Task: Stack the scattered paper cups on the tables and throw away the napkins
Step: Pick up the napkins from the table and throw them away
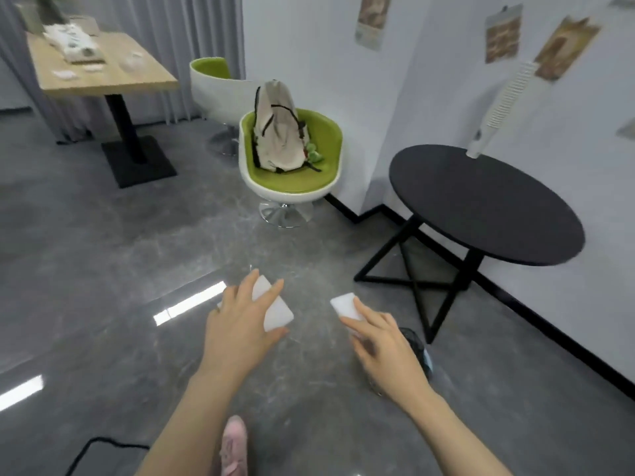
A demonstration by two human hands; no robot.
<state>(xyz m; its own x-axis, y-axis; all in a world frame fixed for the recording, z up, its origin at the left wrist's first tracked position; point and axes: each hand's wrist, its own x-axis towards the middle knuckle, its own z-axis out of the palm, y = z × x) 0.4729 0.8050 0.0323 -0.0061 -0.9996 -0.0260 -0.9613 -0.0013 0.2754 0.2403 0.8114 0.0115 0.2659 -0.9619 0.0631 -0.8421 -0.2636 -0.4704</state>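
Left hand (240,321): fingers curled round white paper napkin (275,312) | Right hand (381,341): pinching second white napkin (347,305) | Done: tall white cup stack (505,101) at round black table (515,214) far edge | Left: bin napkins; clear wooden table (137,77).

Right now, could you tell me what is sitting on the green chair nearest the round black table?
A beige backpack with black straps stands upright in the green chair, with something small and green beside it, too blurred to identify. The seat beneath the backpack is covered.
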